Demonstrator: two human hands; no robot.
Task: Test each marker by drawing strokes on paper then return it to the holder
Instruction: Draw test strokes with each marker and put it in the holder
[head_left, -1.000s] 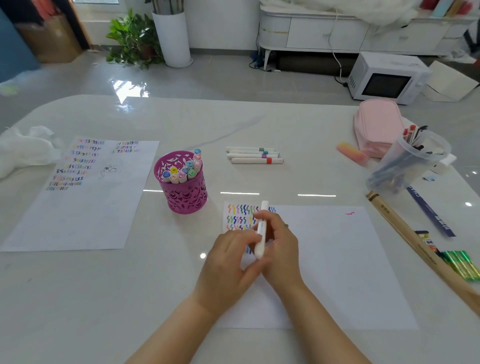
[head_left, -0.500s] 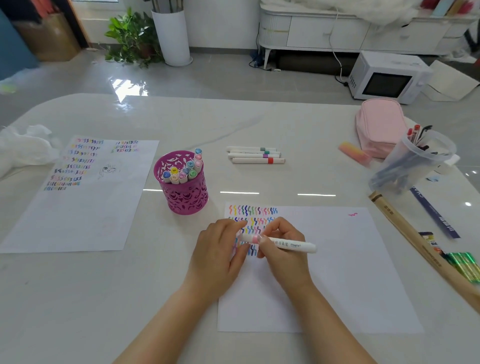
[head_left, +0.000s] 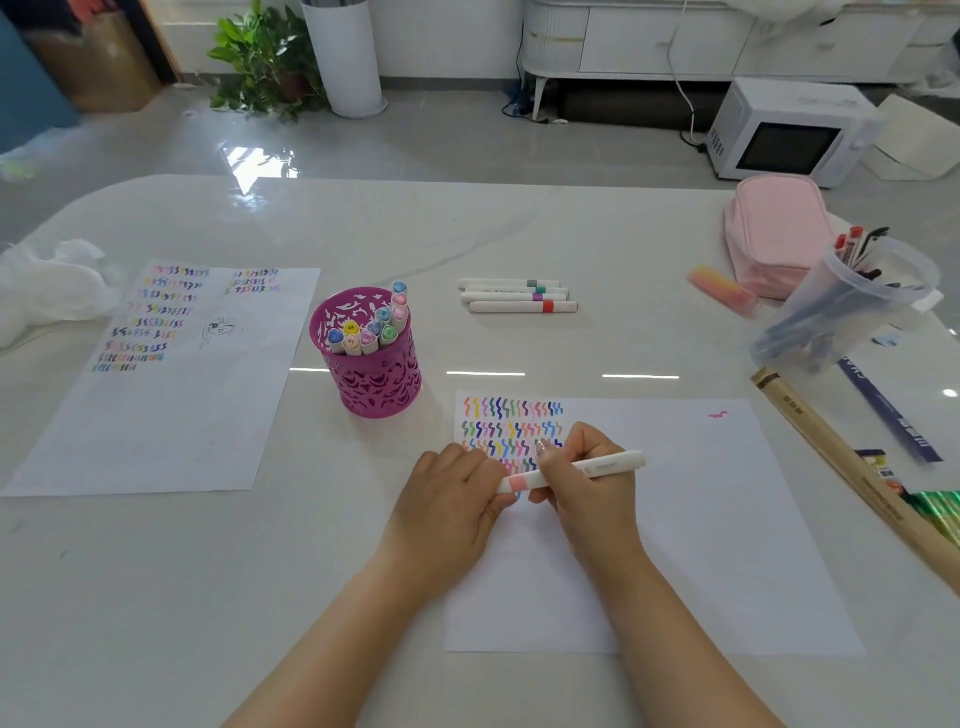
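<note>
From the head view, the marker (head_left: 608, 466) lies over the near sheet of paper (head_left: 701, 545), held between both hands; its long axis runs almost level from left to right, the right end a little farther away and sticking out past the knuckles; a pink band sits near its left end. The right hand (head_left: 587, 483) is curled round the white barrel, gripping it; the left hand (head_left: 457, 499) has its fingers closed on the left end, which they hide, so I cannot tell whether tip or cap points that way. The rows of coloured squiggles (head_left: 511, 415) are partly covered by both hands.

The purple holder (head_left: 374, 384) stands upright on the bench (head_left: 519, 234), to the left of the paper and beyond it; a bunch of markers (head_left: 371, 332) stands in it, caps up. At the right a clear tub (head_left: 852, 312) leans, holding pens; it is blurred, so its contents are hard to make out. Four markers (head_left: 519, 296) lie side by side beyond the paper.
</note>
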